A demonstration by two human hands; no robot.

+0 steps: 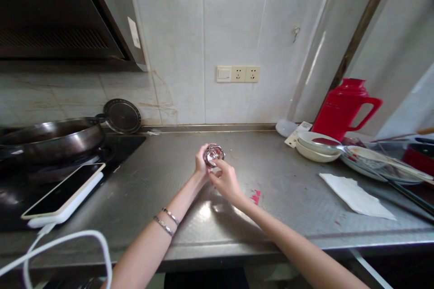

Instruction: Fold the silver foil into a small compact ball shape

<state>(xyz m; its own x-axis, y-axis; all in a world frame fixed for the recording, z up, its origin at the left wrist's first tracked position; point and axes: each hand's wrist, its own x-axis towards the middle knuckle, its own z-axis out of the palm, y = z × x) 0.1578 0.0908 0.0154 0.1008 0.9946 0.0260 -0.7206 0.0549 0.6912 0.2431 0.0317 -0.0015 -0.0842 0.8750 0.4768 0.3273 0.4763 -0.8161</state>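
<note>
Over the middle of the steel counter (271,230), a small round shiny cup (214,155) is tilted so that its open mouth faces me. It looks like glass with a dark, glinting rim; what lies inside is too small to tell. My left hand (200,162) wraps round the cup from the left, with two bracelets on that wrist. From the near right, my right hand (225,181) has its bent fingers at the cup's near rim. Part of the cup's lower side is hidden behind my fingers. A torn red scrap (255,197) lies on the counter right of my hands.
Left, a large pan (54,137) sits on the black stove, with a phone (64,192) on a white power bank and a looping white cable (77,233) nearer. Right stand a red thermos (341,110), stacked bowls (317,153), plates and a white paper sheet (354,194).
</note>
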